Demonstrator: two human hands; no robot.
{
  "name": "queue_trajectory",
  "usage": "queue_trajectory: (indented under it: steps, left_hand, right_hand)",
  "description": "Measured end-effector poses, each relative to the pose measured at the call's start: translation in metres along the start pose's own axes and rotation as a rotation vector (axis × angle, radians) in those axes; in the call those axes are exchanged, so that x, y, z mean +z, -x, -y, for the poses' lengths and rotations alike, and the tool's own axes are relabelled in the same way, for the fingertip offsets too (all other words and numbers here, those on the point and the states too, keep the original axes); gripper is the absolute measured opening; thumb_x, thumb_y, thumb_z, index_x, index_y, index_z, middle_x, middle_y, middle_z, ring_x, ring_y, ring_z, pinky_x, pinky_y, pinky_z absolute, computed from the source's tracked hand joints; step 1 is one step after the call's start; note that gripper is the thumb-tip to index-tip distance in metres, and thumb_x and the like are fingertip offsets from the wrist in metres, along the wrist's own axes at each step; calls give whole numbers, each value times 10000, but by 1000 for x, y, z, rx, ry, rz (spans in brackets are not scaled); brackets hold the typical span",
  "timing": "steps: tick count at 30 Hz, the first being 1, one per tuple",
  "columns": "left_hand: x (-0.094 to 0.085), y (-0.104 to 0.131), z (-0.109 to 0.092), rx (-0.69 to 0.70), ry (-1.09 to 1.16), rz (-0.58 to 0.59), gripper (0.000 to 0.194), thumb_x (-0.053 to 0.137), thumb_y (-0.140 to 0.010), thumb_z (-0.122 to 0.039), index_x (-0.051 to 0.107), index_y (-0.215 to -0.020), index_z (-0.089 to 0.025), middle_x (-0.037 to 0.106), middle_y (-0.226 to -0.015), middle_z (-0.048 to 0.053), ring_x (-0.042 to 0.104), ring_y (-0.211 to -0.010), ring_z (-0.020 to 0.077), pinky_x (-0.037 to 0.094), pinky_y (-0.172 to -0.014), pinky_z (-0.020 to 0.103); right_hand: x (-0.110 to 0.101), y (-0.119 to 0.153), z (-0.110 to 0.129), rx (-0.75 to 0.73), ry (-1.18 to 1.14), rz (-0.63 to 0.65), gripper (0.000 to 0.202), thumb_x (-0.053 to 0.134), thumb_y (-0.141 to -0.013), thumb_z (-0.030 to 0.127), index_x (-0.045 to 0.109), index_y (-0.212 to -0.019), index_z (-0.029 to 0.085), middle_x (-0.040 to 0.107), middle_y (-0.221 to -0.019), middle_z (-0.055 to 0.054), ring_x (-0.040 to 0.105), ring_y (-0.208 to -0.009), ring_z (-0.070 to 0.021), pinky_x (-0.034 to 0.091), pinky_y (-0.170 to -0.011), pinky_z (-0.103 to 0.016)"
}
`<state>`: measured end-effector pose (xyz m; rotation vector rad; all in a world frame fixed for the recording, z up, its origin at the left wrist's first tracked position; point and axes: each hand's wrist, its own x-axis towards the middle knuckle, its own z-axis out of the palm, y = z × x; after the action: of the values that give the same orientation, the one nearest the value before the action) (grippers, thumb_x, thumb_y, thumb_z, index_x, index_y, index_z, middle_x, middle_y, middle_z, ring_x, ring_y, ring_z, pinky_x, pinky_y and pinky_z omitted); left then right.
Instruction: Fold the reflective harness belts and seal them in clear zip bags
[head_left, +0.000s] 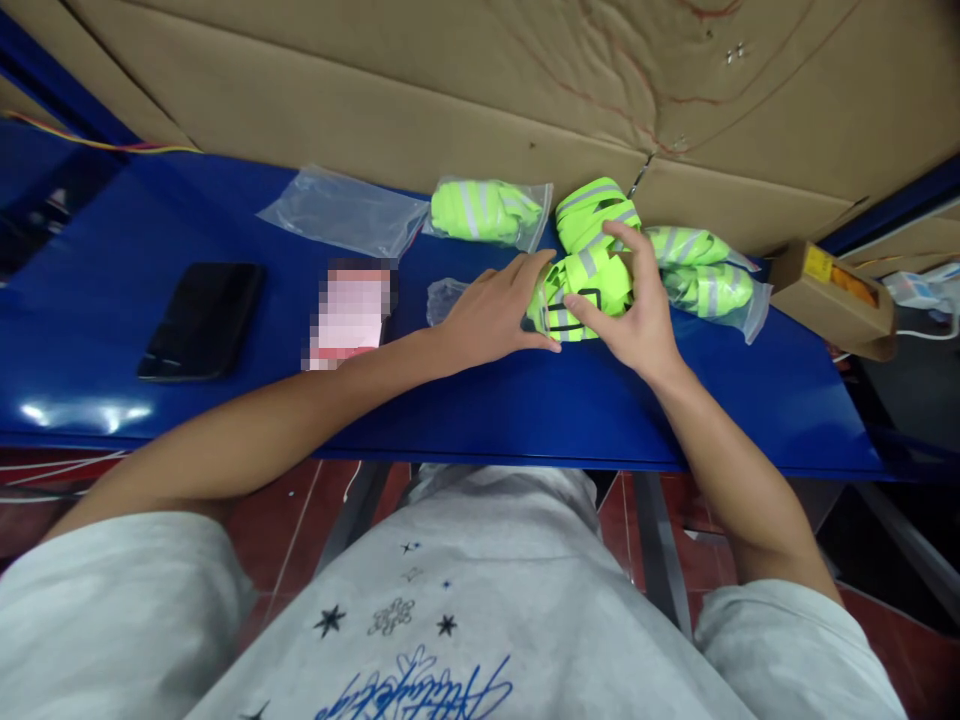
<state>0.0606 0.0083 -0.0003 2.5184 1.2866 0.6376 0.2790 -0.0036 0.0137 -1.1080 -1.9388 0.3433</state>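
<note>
A rolled neon-yellow bundle of reflective straps (619, 282) with silver stripes and a black buckle lies between my hands. My left hand (495, 310) curls round its left end, gripping a clear plastic bag (444, 300) that sticks out beyond the fingers. How far the bundle sits inside that bag is hard to tell. My right hand (641, 315) holds the bundle from the right, thumb on the near side by the buckle, fingers over the far side. Just behind it rests a second roll of strap (596, 212), unbagged.
On the blue table (525, 420), a bagged strap bundle (484, 212) lies behind my left hand, and two bagged bundles (709, 290) lie right. An empty clear bag (345, 212), a black phone-like device (202, 320), a blurred-screen phone (349, 315) and a cardboard box (832, 300) are also there.
</note>
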Motion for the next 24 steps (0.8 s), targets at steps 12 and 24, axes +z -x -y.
queue_trajectory:
  steps: [12, 24]
  left_hand:
    - [-7, 2, -8, -21, -15, 51, 1157, 917, -720, -439, 263, -1649, -220, 453, -1618, 166, 488, -1464, 416, 402, -1220, 539]
    - [-18, 4, -8, -21, -86, -57, 1056, 760, -843, -434, 182, -1689, -176, 488, -1598, 179, 552, -1401, 401, 453, -1172, 505]
  right_hand:
    - [36, 17, 1, 184, -190, 74, 561, 486, -988, 758, 501, -1260, 267, 663, -1123, -56, 676, -1024, -230, 583, -954, -413]
    - [36, 16, 24, 85, -135, -51, 513, 513, -1031, 615, 481, -1419, 281, 580, -1401, -131, 587, -1313, -259, 524, -1110, -450]
